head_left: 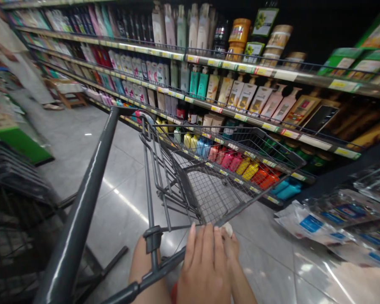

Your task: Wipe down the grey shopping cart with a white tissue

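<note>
At the bottom centre, my left hand [205,264] lies palm down over the near rim of a dark grey shopping cart [215,194], its fingers stretched out side by side. Partly hidden behind it on the right, my right hand [232,247] appears closed at the rim, with a small white thing [228,229] at its top; what that is cannot be made out. The cart's handlebar [82,202] runs along the left, apart from both hands. Only floor shows through the wire mesh of the basket. Bare skin, perhaps a leg, shows below the rim to the left.
Shelves [164,90] of shampoo and lotion bottles run along the far side. Packaged goods in clear wrap [335,219] stand at right. A second dark cart [15,202] and a green-based display [22,145] are at left. Farther back are a small wooden stool [68,90] and a person [28,63].
</note>
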`<state>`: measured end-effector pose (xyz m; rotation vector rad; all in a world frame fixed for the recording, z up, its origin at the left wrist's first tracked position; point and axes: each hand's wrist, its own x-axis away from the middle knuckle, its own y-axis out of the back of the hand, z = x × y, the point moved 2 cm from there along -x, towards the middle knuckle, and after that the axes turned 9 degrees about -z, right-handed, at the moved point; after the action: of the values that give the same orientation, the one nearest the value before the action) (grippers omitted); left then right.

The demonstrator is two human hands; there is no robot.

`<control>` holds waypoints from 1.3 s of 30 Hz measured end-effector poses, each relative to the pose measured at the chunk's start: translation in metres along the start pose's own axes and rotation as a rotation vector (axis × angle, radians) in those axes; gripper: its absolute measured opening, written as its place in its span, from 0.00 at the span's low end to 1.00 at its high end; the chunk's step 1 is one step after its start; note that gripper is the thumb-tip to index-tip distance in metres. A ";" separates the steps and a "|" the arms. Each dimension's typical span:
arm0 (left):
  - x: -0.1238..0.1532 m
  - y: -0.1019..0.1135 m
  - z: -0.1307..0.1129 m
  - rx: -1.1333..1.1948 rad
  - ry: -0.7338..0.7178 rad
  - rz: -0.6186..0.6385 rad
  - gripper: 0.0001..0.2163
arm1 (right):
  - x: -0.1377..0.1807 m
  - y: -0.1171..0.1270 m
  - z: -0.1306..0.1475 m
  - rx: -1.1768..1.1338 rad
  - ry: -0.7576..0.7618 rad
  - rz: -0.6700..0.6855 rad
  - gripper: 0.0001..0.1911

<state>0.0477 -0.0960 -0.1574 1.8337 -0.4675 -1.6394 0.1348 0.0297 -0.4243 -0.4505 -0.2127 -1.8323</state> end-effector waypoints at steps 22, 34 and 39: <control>0.007 -0.008 0.015 -0.354 -0.250 0.060 0.19 | 0.128 -0.021 0.093 0.076 0.126 0.176 0.17; 0.017 -0.013 0.021 -0.306 -0.178 -0.017 0.17 | 0.109 -0.015 0.046 0.189 0.563 0.001 0.11; 0.007 -0.008 0.023 -0.333 -0.171 0.041 0.17 | 0.078 -0.014 0.023 0.205 0.544 -0.002 0.10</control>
<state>0.0249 -0.0995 -0.1683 1.4404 -0.2806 -1.7361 0.1065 -0.0254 -0.3701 0.1960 -0.0240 -1.8416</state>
